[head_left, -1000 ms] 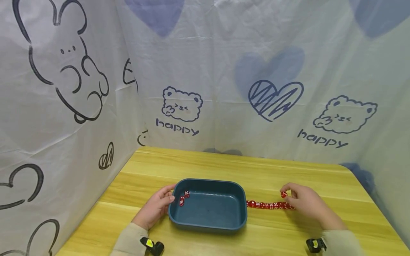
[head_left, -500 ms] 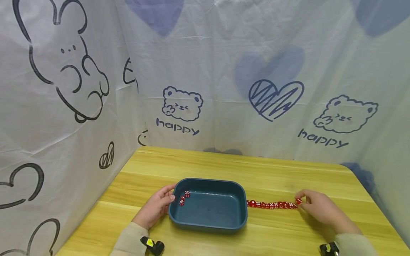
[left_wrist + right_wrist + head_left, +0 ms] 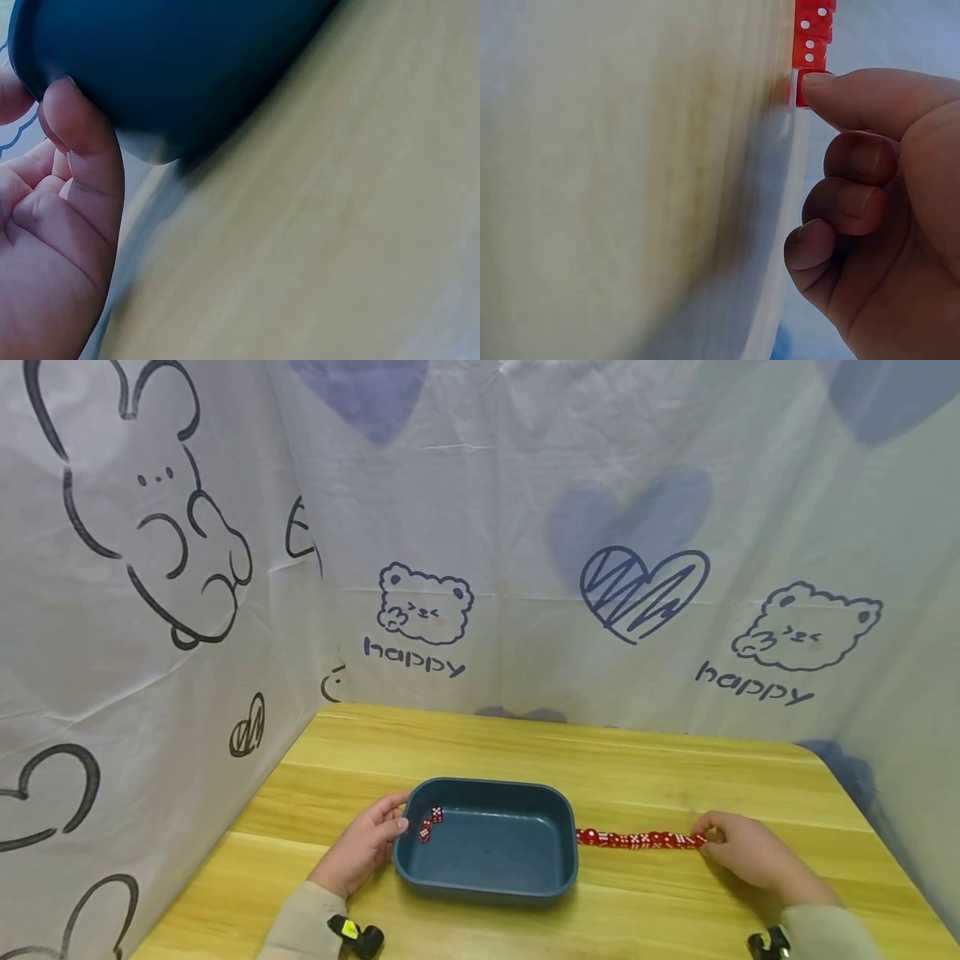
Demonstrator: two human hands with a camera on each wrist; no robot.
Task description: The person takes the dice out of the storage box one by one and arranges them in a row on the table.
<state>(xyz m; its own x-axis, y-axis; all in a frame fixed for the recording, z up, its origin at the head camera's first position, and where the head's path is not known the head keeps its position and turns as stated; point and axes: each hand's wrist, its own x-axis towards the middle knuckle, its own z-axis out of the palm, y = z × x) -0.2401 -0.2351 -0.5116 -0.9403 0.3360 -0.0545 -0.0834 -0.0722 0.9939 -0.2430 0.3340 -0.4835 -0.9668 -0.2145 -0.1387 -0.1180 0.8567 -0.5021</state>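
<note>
My right hand (image 3: 750, 853) pinches a red die (image 3: 805, 90) between thumb and forefinger at the right end of a row of red dice (image 3: 637, 840). In the right wrist view that die touches the last one of the row, while the other fingers are curled. The row runs rightward from a dark teal rectangular bin (image 3: 487, 893). My left hand (image 3: 367, 843) grips the bin's left wall, thumb on the near side, seen also in the left wrist view. A few red dice (image 3: 426, 832) with white dots lie inside the bin near its left wall.
The wood-patterned table (image 3: 637, 910) carries the bin and the row. A white curtain (image 3: 517, 610) with drawn bears and hearts hangs behind the table and along its sides. Dark wrist cameras (image 3: 356, 937) sit on both sleeves.
My right hand has moved rightward along the row and lowered its die from above onto the row's right end. The left hand and the bin have stayed in place.
</note>
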